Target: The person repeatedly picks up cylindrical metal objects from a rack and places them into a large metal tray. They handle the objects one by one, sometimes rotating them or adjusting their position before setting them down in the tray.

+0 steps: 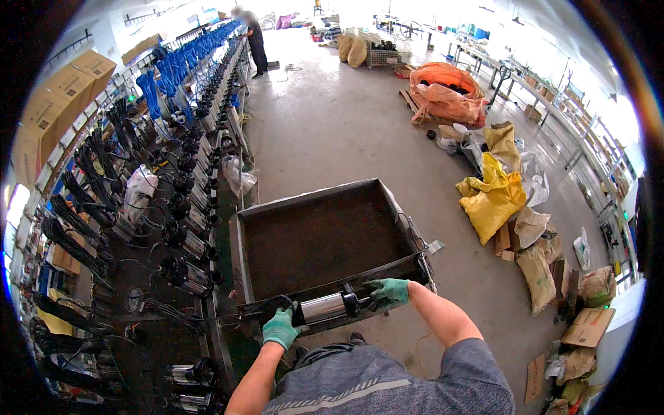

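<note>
A submersible pump (324,308) with a shiny silver cylinder and black ends lies sideways in front of my body, over the near edge of a large dark metal tray (325,232). My left hand (281,328), in a green glove, grips the pump at its black left end. At the other end, my right hand (389,292), also gloved in green, closes around the black end part; its fingertips are partly hidden. Black cable (169,312) lies to the left of the pump, on the bench.
On the left, a long bench carries several similar pumps (185,238) with coiled black and blue cables (176,72). Cardboard boxes (63,90) stand behind it. Yellow sacks (492,200) and an orange bulk bag (448,97) sit on the right floor. A person (254,41) stands far off.
</note>
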The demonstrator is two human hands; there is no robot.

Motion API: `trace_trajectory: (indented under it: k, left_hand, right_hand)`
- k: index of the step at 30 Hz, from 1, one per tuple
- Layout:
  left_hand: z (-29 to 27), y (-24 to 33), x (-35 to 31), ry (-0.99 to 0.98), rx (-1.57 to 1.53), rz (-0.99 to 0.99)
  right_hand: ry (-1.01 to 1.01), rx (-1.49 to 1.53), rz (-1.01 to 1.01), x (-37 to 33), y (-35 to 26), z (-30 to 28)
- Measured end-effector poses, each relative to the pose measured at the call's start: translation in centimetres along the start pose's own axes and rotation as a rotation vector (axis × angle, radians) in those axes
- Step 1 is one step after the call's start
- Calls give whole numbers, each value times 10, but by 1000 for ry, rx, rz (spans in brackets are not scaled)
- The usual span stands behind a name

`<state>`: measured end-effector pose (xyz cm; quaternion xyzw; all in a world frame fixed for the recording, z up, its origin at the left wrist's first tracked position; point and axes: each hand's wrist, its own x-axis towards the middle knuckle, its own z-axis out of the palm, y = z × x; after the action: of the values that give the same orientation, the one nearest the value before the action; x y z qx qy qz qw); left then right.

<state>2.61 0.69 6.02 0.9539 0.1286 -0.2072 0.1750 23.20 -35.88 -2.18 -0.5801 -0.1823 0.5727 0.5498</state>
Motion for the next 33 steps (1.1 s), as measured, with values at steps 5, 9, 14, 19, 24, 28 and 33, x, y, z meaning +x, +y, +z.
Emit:
trace_trajectory:
  k: [5, 9, 14, 19, 24, 28, 33]
  left_hand:
    - [3, -6, 1, 3, -2, -27]
    - [-5, 5, -4, -24, -43, -43]
    - [-1, -2, -6, 25, -40, 1]
    - [-11, 7, -9, 8, -28, -19]
    - [3, -4, -3, 43, -43, 3]
    - [-1, -2, -5, 34, -79, -6]
    - [4, 0, -1, 51, -60, 10]
  right_hand:
    - [33, -41, 449, 10, -22, 7]
    - [56, 186, 598, 17, -6, -16]
    - [-67, -441, 216, 16, -12, -10]
    - [235, -1451, 384, 31, -9, 18]
    - [151, -926, 417, 27, 4, 5]
    - [179, -299, 523, 3, -25, 13]
    - [42, 280, 503, 2, 10, -12]
